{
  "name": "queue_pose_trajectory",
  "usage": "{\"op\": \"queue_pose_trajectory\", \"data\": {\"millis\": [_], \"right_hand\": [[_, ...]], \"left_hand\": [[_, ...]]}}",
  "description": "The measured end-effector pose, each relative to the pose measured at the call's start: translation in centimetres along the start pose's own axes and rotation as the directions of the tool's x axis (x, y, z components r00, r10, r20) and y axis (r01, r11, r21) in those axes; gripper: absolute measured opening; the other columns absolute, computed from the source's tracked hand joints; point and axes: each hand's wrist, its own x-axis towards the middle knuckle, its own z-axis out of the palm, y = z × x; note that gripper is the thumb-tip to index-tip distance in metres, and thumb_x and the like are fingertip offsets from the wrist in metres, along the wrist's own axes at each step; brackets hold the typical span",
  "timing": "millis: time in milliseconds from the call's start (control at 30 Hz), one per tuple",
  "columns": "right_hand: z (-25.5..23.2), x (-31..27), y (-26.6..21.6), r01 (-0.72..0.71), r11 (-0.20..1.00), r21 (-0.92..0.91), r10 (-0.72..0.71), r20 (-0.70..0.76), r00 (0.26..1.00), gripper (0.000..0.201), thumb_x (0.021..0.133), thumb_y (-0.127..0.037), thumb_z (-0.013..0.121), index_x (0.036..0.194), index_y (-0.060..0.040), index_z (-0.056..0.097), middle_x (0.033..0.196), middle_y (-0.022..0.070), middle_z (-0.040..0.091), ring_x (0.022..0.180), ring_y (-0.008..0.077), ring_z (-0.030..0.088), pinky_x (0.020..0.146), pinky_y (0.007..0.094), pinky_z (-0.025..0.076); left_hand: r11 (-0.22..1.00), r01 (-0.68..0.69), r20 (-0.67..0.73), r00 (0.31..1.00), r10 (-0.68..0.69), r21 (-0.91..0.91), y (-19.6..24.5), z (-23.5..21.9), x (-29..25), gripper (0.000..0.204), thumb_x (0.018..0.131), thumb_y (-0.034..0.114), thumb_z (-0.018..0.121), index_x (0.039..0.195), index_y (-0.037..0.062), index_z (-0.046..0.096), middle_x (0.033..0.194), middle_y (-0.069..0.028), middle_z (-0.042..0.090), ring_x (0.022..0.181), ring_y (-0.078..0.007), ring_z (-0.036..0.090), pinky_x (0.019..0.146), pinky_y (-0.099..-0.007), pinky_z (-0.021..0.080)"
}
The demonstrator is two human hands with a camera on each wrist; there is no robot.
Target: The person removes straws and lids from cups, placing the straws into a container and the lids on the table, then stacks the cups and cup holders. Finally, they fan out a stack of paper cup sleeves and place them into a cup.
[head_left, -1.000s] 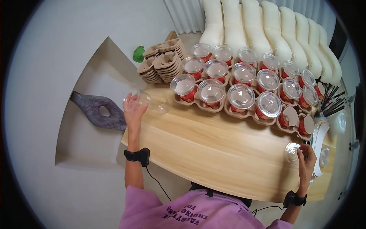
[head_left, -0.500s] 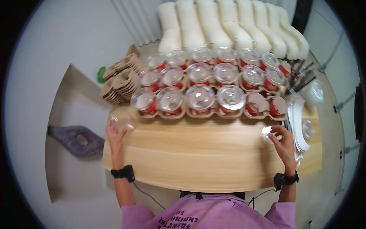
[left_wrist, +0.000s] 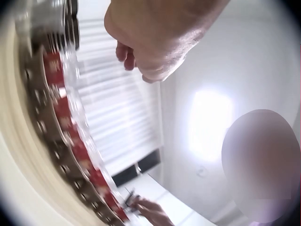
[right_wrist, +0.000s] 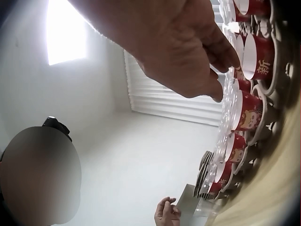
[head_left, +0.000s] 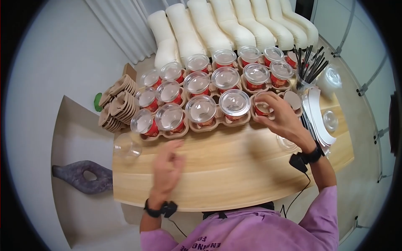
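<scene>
My right hand (head_left: 284,117) hovers over the front row, thumb and fingers apart around an uncovered red paper cup (head_left: 263,109). In the right wrist view its fingertips come close to the rims of the red cups (right_wrist: 251,110). A clear plastic lid (head_left: 287,142) lies on the table below this hand. Blurred by motion, my left hand (head_left: 167,169) is over the left part of the table with loosely bent fingers and nothing in them. Left of it, a clear plastic cup (head_left: 128,147) is at the table's edge.
Several red cups with clear domed lids (head_left: 201,108) stand in cardboard carriers. Stacked carriers (head_left: 119,104) are at the left. Black straws (head_left: 310,67), white paper sheets (head_left: 319,117) and another clear lid (head_left: 330,121) are at the right. Behind stands a cream padded sofa (head_left: 230,25).
My left hand has left the clear cup and moved right. My right hand has moved from the clear lid up and left to the uncovered cup. The head view has shifted right.
</scene>
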Motion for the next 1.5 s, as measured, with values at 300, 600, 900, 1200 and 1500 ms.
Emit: {"op": "queue_pose_trajectory", "data": {"millis": [300,600,900,1200,1500], "right_hand": [[6.1,4.3,0.6,0.075,0.973,-0.218,-0.063,0.06,0.996,0.093,0.069,-0.04,0.084,0.139,0.0021,0.04,0.138,0.0284,0.044,0.129,0.0425,0.046,0.109,0.0456,0.038],[7.7,4.8,0.6,0.045,0.972,-0.231,-0.046,0.0,0.999,0.097,0.064,-0.032,0.088,0.14,0.0002,0.038,0.138,0.0291,0.043,0.129,0.0444,0.043,0.109,0.0472,0.038],[8.4,5.1,1.2,0.033,0.989,-0.145,-0.044,-0.076,0.996,0.081,0.064,-0.022,0.08,0.133,0.0006,0.043,0.132,0.0315,0.044,0.123,0.0465,0.046,0.104,0.049,0.041],[6.5,5.2,-0.2,0.067,0.995,-0.078,-0.072,-0.064,0.995,0.073,0.065,-0.022,0.079,0.128,-0.0008,0.047,0.127,0.0307,0.044,0.12,0.0467,0.047,0.102,0.0498,0.043],[2.2,4.6,-2.1,0.115,0.993,-0.009,-0.115,-0.21,0.971,0.07,0.072,-0.027,0.079,0.131,-0.0005,0.051,0.13,0.0251,0.044,0.121,0.0408,0.049,0.101,0.0437,0.044]], "left_hand": [[0.985,-0.171,0.343,0.926,0.158,0.007,-1.6,11.1,5.6,0.071,0.085,0.004,0.057,0.148,-0.0076,0.027,0.155,-0.0291,0.025,0.103,-0.0399,0.06,0.09,-0.0429,0.05],[0.999,-0.048,0.392,0.919,0.045,-0.003,-1.5,12.8,7.2,0.079,0.082,0.005,0.055,0.147,-0.0143,0.016,0.156,-0.0359,0.011,0.131,-0.0529,0.038,0.108,-0.0487,0.038],[0.998,-0.051,0.405,0.914,0.034,0.031,-1.2,12.7,7.5,0.078,0.082,0.004,0.058,0.145,-0.017,0.017,0.153,-0.0399,0.013,0.124,-0.0544,0.044,0.104,-0.0497,0.042],[0.988,-0.109,0.441,0.896,0.049,0.111,-1.3,12.2,7.5,0.081,0.082,0.008,0.063,0.145,-0.0161,0.017,0.153,-0.0381,0.014,0.119,-0.0536,0.049,0.101,-0.0494,0.046],[0.997,-0.049,0.38,0.925,0.023,0.058,0.5,12.1,6.2,0.081,0.085,0.008,0.063,0.149,-0.0093,0.016,0.157,-0.0321,0.01,0.106,-0.0546,0.056,0.091,-0.0515,0.05]]}}
